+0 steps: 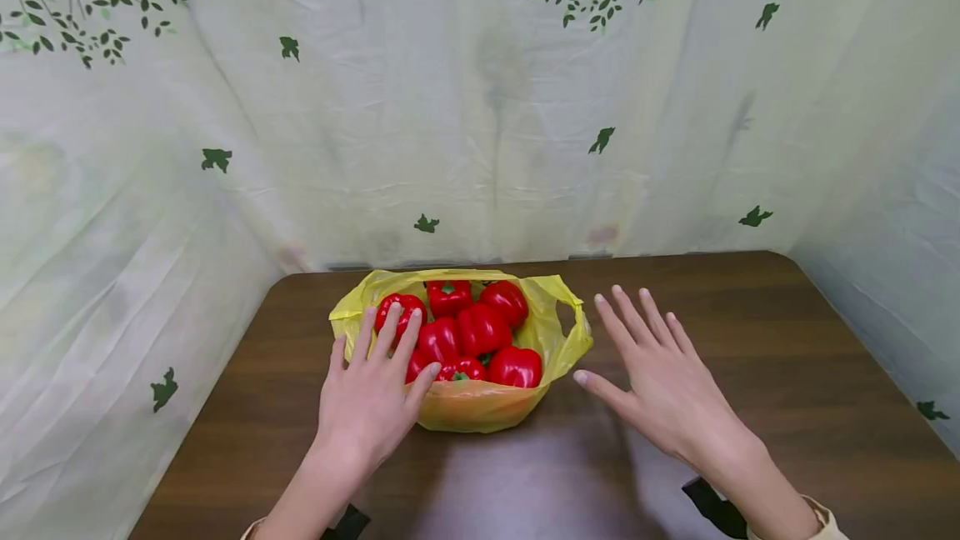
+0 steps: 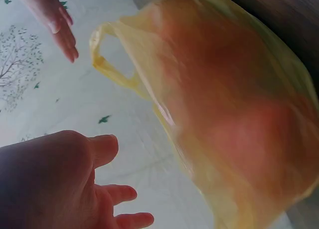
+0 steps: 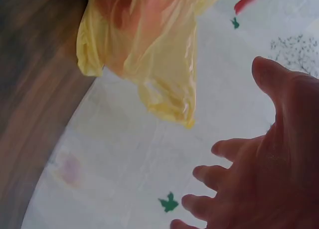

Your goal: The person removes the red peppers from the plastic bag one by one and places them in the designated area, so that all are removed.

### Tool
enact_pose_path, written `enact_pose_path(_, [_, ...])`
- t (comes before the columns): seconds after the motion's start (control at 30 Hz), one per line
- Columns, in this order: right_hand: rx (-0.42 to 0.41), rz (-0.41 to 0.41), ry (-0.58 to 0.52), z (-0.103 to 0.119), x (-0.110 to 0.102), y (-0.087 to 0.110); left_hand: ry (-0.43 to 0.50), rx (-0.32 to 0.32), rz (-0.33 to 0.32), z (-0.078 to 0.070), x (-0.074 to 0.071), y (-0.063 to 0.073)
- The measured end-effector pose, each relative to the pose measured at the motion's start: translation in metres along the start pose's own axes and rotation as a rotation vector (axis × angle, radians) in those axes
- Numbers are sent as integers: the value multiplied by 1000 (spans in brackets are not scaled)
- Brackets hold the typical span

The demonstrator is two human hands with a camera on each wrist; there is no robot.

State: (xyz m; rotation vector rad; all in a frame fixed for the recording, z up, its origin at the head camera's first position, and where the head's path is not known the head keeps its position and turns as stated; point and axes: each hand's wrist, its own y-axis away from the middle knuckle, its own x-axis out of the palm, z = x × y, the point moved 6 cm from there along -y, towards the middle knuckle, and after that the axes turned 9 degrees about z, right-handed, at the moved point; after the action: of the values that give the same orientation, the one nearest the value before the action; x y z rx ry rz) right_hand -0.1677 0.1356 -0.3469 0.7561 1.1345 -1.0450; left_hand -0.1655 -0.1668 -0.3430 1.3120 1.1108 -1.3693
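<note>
Head view: the person's left hand [image 1: 367, 402] and right hand [image 1: 666, 380] hover with straight, spread fingers, gripping nothing. Just ahead, between them, the translucent yellow plastic bag [image 1: 480, 408] of glossy red bell peppers [image 1: 483, 329] sits widest left to right on the dark brown wood-grain table [image 1: 757, 340]. The left hand, overlapping its left side, looks nearer. Behind hangs white leaf-printed cloth [image 1: 450, 148].

Pepper [image 1: 412, 302] partly hidden behind left fingers [image 1: 386, 333]; sleeves [image 1: 825, 517] cropped.
</note>
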Motion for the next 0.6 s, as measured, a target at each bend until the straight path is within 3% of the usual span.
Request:
enact_pose_path(0.2, [-63, -22, 5, 16, -3, -16, -2, -9, 0, 20, -3, 3])
enact_pose_path(0.5, [-177, -34, 40, 46, -3, -37, 26, -21, -68, 44, -6, 4])
enact_pose_path(0.6, [-215, -40, 43, 57, -1, -43, 45, -18, -122, 49, -6, 4])
